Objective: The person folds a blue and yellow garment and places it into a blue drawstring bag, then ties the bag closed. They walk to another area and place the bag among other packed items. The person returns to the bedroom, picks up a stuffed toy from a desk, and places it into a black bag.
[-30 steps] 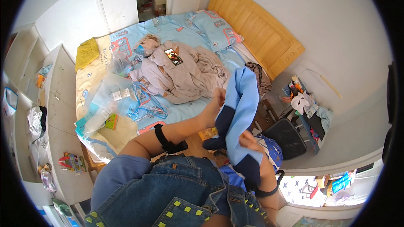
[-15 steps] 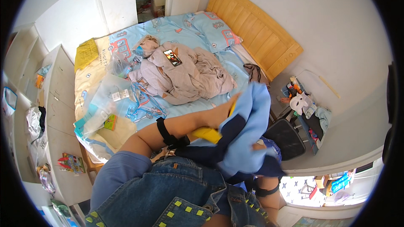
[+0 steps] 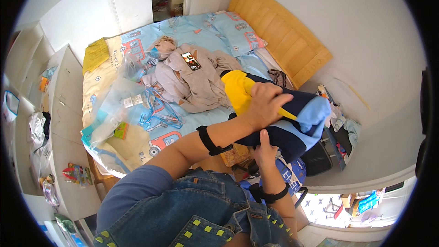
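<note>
A colour-block garment [image 3: 315, 112] in yellow, navy and light blue is held up in front of me, partly folded over. My left hand [image 3: 264, 106] is on top of it, bent fingers gripping the cloth by the yellow part. Below, my right hand [image 3: 266, 152] is closed on the navy and light blue edge, thumb pointing up and the other fingers partly hidden. Behind the garment, a heap of beige-grey clothing [image 3: 196, 87] lies on the bed [image 3: 137, 41], with a phone [image 3: 191, 61] on it.
Blue hangers [image 3: 160, 112] and clear plastic bags [image 3: 109, 110] lie on the bed's left. A wooden headboard [image 3: 283, 32] rises at the far right. White cabinets [image 3: 68, 105] line the left. A dark chair [image 3: 318, 159] and a blue printed bag [image 3: 292, 174] stand at the right.
The garment has swung up and to the right, and its yellow part is now turned into view. My left hand has moved right across it; my right hand has come out from behind it.
</note>
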Tool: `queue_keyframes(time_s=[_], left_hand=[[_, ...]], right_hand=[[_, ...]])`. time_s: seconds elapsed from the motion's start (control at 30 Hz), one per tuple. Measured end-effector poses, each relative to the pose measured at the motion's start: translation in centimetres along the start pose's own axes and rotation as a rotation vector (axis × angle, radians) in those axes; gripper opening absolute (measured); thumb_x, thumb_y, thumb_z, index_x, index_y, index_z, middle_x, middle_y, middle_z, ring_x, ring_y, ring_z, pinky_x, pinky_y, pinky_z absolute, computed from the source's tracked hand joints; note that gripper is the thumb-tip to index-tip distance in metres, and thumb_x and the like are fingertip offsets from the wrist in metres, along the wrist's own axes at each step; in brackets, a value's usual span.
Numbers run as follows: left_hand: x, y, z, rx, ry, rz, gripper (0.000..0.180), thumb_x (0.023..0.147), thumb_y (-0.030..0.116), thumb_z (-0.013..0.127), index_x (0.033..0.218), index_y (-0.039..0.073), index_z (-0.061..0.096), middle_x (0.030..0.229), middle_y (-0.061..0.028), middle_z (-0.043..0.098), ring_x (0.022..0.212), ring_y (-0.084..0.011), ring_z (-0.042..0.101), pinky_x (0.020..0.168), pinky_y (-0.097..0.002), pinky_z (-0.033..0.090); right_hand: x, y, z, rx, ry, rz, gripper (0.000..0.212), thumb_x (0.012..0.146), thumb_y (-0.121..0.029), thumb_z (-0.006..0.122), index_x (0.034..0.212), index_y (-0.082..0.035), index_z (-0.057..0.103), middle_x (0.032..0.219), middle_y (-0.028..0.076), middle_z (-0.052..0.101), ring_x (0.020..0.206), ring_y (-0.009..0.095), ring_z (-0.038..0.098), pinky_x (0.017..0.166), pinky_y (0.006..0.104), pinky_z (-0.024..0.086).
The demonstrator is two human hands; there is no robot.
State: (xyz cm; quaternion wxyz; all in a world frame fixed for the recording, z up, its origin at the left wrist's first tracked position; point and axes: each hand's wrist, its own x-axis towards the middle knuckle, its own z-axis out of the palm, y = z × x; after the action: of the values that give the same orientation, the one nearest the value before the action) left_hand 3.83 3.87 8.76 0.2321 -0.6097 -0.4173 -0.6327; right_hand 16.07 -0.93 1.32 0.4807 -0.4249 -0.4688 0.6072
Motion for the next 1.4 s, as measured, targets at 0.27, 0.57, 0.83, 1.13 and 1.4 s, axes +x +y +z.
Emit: queue_keyframes(time_s=[0.27,0.57,0.83,1.13,1.4], left_hand=[[-1.8,5.4,-0.5,-0.188,-0.367,0.221,0.043,0.079,0.020,0.049,0.114,-0.004,0.056,0.112,-0.0163,0.055,0.107,-0.0325,0.054,0.094,-0.0429,0.041],[-5.8,7.6,0.1,-0.077,-0.592,0.321,0.045,0.084,0.017,0.041,0.118,-0.011,0.049,0.125,-0.0265,0.051,0.120,-0.0377,0.047,0.108,-0.0461,0.027],[-0.7,4.4,-3.3,-0.081,-0.704,0.069,0.088,0.066,0.027,0.073,0.142,0.013,0.031,0.136,-0.0176,0.042,0.129,-0.0394,0.034,0.104,-0.0568,0.024],[-5.3,-0.5,-1.1,-0.761,-1.183,-0.476,0.106,0.047,0.025,0.087,0.135,0.001,0.031,0.116,-0.0231,0.057,0.108,-0.0351,0.055,0.092,-0.0372,0.043],[-15.2,2.1,3.2,-0.698,-1.313,-0.888,0.097,0.053,0.015,0.086,0.135,0.000,0.037,0.123,-0.0148,0.054,0.115,-0.0248,0.051,0.100,-0.0332,0.038]], right_hand=[[1.3,-2.7,-2.2,0.458,-0.346,-0.391,0.087,0.079,-0.055,0.064,0.140,-0.003,0.029,0.137,0.007,0.041,0.128,0.026,0.038,0.106,0.0396,0.033],[3.7,-1.7,-7.0,0.629,0.039,-0.013,0.077,0.079,-0.052,0.062,0.134,-0.002,0.040,0.132,0.009,0.049,0.123,0.027,0.045,0.105,0.0383,0.035],[3.1,-1.4,-10.5,0.798,-0.047,-0.181,0.058,0.078,-0.030,0.059,0.126,0.001,0.048,0.122,0.017,0.057,0.110,0.031,0.057,0.098,0.0443,0.044],[0.4,-0.3,-11.3,0.704,-0.017,-0.154,0.056,0.075,-0.022,0.062,0.125,-0.001,0.049,0.122,0.016,0.058,0.111,0.032,0.057,0.100,0.0414,0.042],[-3.6,4.2,-14.6,0.299,0.143,-0.010,0.081,0.066,-0.011,0.080,0.134,-0.002,0.036,0.121,0.010,0.054,0.108,0.026,0.055,0.096,0.0349,0.043]])
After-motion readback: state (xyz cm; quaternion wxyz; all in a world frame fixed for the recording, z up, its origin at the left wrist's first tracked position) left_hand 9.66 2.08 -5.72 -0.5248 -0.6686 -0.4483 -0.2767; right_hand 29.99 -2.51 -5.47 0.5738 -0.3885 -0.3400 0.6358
